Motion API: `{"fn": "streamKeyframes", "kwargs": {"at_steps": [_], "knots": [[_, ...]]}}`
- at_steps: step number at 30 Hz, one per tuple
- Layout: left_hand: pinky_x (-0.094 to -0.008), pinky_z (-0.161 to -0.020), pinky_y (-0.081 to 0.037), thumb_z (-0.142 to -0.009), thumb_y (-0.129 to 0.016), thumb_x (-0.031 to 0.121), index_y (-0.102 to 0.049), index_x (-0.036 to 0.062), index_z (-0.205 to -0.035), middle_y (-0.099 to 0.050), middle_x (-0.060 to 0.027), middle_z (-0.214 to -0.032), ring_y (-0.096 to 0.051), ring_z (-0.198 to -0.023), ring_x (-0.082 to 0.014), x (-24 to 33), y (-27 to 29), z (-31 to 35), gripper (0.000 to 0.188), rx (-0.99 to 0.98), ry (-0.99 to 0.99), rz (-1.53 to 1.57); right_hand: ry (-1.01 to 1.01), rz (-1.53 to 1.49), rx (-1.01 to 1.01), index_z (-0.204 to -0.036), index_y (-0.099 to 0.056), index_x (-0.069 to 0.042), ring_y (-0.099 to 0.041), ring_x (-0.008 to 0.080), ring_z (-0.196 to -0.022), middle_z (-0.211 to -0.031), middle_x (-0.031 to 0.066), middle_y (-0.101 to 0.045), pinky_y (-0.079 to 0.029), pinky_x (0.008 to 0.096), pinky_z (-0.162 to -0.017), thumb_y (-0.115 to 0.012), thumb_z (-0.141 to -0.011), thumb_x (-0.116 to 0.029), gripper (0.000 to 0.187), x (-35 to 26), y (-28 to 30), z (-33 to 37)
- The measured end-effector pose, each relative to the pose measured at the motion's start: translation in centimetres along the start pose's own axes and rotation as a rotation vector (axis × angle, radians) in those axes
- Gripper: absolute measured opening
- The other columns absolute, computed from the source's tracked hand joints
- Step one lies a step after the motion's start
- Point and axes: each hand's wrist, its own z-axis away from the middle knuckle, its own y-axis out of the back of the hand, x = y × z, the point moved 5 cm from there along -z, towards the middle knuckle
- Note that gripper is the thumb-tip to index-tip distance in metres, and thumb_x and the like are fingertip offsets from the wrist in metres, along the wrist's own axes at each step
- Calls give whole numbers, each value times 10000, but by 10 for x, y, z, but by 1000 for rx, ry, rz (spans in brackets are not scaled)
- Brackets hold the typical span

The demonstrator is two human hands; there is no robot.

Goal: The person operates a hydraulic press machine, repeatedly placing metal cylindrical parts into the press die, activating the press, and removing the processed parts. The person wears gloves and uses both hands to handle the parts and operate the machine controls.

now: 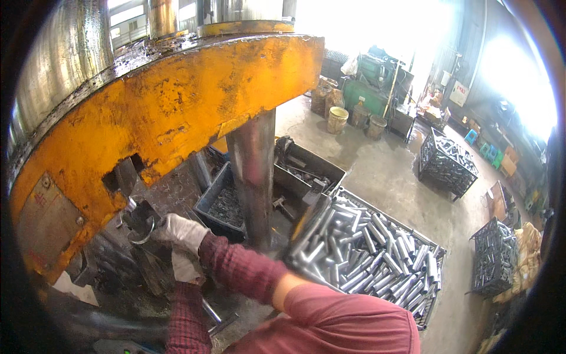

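My right hand (184,232), in a whitish work glove, reaches left under the orange press head to the dark metal tooling (141,217). Its fingers look curled at the tooling's edge; what they hold, if anything, is hidden. Beside the fingertips show a thin, bright curved metal edge (143,241) and a short shiny cylindrical end (130,205). Just below, my left hand (186,266), gloved too, is partly covered by the right one, and its fingers are hidden. Both forearms wear maroon knitted sleeves.
The orange press head (177,100) overhangs my hands, with a thick steel column (252,177) to the right. A wire crate (439,259) full of cut metal tubes stands close at my right. Behind the column are dark bins (309,171). A metal rod (211,311) lies below my hands.
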Motion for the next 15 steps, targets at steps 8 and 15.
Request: {"fn": "streamKeyframes", "kwargs": {"at_steps": [8,15], "knots": [[-468,-1195,-547,-944,-844,552,-660,33,-1522,-709,-180,-1522,-688,-1394,-375,-13,9,9,798,-168,-271,-253,-468,280,388,-1246,-804,-13,-790,220,-858,-950,135,-830,-629,397,-767,-834,-1044,-416,452,-38,-8,16],[-473,-1102,-587,-1017,-752,440,-712,44,-1450,-747,-200,-1415,-721,-1278,-411,-14,-8,16,588,77,145,-254,-142,-195,593,-1303,-793,-66,-752,134,-975,-1114,44,-828,-620,297,-844,-808,-1057,-124,253,-17,-40,27]]}}
